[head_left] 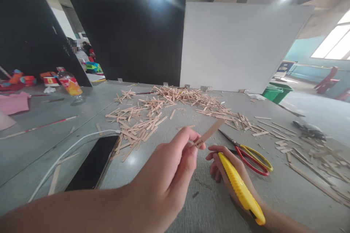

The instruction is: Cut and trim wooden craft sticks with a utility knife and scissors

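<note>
Between the thumb and fingers of my left hand is a wooden craft stick, its free end tilted up to the right. My right hand lies low over the table with a yellow utility knife held along its thumb side, the knife's rear end toward me. No blade shows from where I look. Just beyond the right hand lie scissors with red and yellow handles, their tips pointing away to the left. Many loose craft sticks are heaped ahead of both hands.
On the left lie a phone with a white cable and a drink bottle. Cut strips and a dark glossy object are on the right. Black and white panels stand behind the table.
</note>
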`<state>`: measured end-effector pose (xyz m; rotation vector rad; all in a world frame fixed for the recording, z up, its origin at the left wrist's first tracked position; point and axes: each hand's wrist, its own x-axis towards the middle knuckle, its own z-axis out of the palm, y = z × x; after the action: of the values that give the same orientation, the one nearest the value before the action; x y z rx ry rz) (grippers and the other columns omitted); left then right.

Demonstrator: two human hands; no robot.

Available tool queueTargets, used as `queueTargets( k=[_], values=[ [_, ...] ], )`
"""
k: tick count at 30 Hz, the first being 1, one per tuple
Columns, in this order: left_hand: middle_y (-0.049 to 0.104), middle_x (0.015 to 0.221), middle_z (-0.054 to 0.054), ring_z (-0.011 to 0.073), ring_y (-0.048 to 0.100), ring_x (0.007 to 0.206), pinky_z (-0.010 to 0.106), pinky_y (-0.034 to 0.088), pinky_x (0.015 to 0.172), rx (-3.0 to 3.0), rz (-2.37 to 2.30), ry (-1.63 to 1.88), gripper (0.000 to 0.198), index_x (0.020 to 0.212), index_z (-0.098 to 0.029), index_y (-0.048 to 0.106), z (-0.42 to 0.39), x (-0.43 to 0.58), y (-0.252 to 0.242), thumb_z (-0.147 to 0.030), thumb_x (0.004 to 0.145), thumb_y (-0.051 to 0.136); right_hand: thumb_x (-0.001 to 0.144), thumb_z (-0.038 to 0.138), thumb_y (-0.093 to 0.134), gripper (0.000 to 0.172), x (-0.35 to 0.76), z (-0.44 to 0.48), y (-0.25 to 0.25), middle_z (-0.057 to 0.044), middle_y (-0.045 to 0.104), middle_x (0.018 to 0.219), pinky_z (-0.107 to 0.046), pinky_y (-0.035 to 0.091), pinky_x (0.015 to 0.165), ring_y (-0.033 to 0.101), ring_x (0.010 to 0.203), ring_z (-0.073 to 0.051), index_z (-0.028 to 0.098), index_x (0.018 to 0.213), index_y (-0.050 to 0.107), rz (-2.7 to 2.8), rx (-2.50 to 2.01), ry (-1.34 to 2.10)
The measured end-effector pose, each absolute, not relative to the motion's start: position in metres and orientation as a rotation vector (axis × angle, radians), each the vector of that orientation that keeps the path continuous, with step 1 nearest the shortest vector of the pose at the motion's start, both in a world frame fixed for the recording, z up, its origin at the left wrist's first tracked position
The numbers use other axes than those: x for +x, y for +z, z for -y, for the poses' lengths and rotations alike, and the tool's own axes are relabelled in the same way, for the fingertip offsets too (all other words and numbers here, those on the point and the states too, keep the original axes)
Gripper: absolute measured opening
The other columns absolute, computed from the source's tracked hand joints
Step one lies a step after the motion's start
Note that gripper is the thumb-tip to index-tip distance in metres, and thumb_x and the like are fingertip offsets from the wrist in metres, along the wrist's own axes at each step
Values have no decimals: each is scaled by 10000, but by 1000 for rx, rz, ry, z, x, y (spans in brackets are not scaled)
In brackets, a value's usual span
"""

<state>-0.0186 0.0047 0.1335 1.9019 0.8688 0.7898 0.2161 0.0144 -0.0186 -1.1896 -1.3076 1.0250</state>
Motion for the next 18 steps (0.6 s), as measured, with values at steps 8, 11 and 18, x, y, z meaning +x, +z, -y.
queueTargets(
  k=[8,11,18],
  values=[
    [333,632,-57,156,320,537,306,297,500,1858,-853,727,393,912,-275,517,-3,-19,137,-530,1121,303,1034,556,597,368,217,-14,-24,-94,716,1029,-270,498,487,661,603,-156,232,1199,659,1298,-1185,1049],
    [331,629,-60,151,313,533,304,290,502,1860,-845,754,383,878,-271,496,-1,-19,137,-529,1116,343,1031,558,599,379,217,-15,-21,-100,718,1044,-275,500,499,665,613,-159,230,1210,664,1302,-1192,1052],
    [317,639,-61,151,293,528,296,271,486,1867,-879,771,322,916,-271,505,-2,-20,134,-477,1106,347,1000,386,585,266,216,-13,-12,-77,720,978,-286,478,528,663,637,-183,234,1200,672,1327,-1203,1087]
  ],
)
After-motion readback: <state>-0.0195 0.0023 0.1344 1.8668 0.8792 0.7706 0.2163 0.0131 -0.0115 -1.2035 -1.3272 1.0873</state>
